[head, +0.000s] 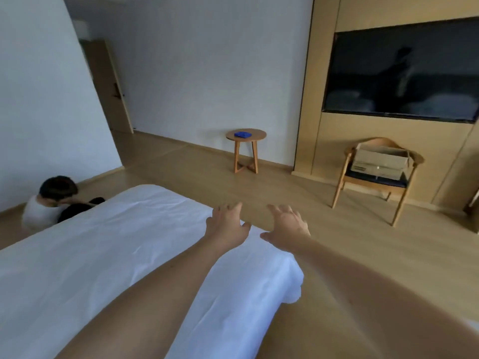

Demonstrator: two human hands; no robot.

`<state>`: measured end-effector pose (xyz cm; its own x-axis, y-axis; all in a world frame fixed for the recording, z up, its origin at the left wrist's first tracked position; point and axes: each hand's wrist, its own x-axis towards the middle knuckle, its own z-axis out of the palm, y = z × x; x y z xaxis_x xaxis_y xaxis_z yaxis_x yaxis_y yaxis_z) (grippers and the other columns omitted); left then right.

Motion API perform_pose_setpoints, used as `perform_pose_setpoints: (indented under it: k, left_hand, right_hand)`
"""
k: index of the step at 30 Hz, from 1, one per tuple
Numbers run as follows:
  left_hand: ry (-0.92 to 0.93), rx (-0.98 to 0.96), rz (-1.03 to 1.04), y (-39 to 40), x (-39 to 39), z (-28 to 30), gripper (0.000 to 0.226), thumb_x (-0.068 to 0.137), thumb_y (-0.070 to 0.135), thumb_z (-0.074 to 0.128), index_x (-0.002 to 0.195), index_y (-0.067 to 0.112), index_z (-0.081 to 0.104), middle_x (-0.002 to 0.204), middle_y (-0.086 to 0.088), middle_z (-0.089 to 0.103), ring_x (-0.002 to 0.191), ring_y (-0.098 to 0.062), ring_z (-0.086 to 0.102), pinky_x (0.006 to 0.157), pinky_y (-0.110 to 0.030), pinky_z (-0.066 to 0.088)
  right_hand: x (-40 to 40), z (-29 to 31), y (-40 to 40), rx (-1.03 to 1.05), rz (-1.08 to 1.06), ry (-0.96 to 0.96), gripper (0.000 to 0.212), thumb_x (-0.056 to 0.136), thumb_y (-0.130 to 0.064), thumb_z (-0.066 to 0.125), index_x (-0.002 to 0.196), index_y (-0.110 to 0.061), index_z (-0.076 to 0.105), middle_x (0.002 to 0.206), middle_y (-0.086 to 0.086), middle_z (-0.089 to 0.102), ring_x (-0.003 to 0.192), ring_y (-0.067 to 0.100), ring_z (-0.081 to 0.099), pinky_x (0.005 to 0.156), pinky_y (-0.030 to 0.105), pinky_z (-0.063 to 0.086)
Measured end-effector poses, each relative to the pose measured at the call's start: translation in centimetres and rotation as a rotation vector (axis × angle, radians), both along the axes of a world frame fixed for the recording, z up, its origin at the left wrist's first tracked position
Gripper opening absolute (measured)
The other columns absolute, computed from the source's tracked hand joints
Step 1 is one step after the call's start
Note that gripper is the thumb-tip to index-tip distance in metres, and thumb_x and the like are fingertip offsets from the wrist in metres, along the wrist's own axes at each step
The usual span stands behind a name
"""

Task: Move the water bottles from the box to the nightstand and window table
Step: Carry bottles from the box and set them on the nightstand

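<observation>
A cardboard box [381, 158] sits on the seat of a wooden chair [344, 177] against the far right wall; what it holds is not visible from here. Both my arms stretch forward above the corner of the bed. My left hand [226, 225] hovers over the bed's edge with fingers spread, holding nothing. My right hand [286, 228] hangs beside it over the floor, fingers also spread and empty. No water bottle is visible.
A white bed [108, 260] fills the lower left. A small round wooden table [255, 136] with a blue object [242, 135] stands by the far wall. A person [49, 203] crouches on the floor at the left. A dark TV [401, 73] hangs on the right; a door [108, 86] is at the back left.
</observation>
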<state>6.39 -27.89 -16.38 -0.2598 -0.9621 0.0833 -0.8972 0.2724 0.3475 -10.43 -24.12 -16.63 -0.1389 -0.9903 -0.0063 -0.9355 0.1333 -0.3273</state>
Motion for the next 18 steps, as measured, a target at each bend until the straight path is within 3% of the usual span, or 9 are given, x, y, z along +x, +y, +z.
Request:
perform_pose_setpoints:
  k: [11, 18]
  left_hand:
    - [0.032, 0.012, -0.413, -14.1, -20.0, -0.9, 0.065, 0.095, 0.049, 0.058, 0.152, 0.023, 0.039, 0.153, -0.005, 0.042, 0.142, -0.031, 0.034, 0.109, -0.046, 0.035]
    - [0.005, 0.020, -0.585, -20.0, -31.5, -2.9, 0.068, 0.097, 0.052, 0.055, 0.156, 0.024, 0.034, 0.158, -0.006, 0.037, 0.144, -0.032, 0.032, 0.110, -0.046, 0.036]
  right_hand:
    - [-16.5, 0.3, -7.4, 0.025, -0.446, 0.016, 0.084, 0.084, -0.048, 0.074, 0.155, -0.035, 0.030, 0.152, 0.005, 0.040, 0.137, 0.032, 0.042, 0.107, 0.046, 0.042]
    - [-26.4, -1.3, -11.4, 0.004, -0.589, -0.010, 0.084, 0.087, -0.045, 0.072, 0.157, -0.033, 0.028, 0.156, 0.007, 0.038, 0.139, 0.032, 0.040, 0.111, 0.050, 0.042]
